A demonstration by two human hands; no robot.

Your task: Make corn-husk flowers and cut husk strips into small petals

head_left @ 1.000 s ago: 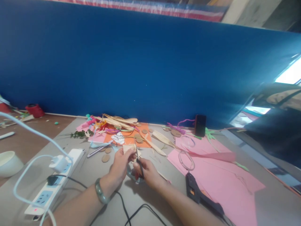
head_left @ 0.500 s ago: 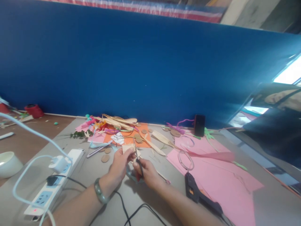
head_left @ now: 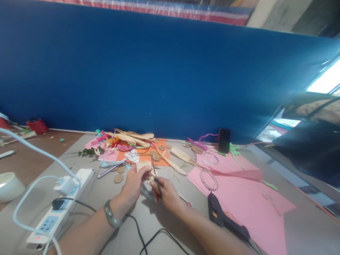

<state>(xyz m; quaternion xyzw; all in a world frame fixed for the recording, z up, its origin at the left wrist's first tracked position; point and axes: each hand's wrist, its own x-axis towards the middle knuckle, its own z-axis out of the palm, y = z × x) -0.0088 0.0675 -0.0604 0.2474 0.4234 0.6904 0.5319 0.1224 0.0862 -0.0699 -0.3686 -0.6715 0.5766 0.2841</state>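
My left hand [head_left: 135, 182] pinches a pale, straw-coloured piece of dried husk [head_left: 142, 165] between thumb and fingers. In my right hand [head_left: 167, 193] are dark-handled scissors [head_left: 157, 184], their blades pointing up and away beside the husk. The two hands are close together above the grey table; whether the blades touch the husk I cannot tell. Just beyond them lie an orange sheet [head_left: 163, 161], a white patterned scrap [head_left: 132, 156] and a long dried husk strip [head_left: 174, 164]. A utility knife [head_left: 110, 170] and small wooden discs [head_left: 118, 178] lie left of my hands.
To the right, a black glue gun [head_left: 225, 219] rests by pink sheets [head_left: 255, 202], with a roll of clear tape [head_left: 209, 180] nearby. A white power strip [head_left: 61, 209] with cables stands at left. A phone [head_left: 224, 140] leans against the blue partition [head_left: 159, 71]. Far right, someone's dark clothing shows.
The whole view has shifted slightly. Both hands keep nearly the same pose, with the husk and scissors still held; the scissor blades look a little different in angle.
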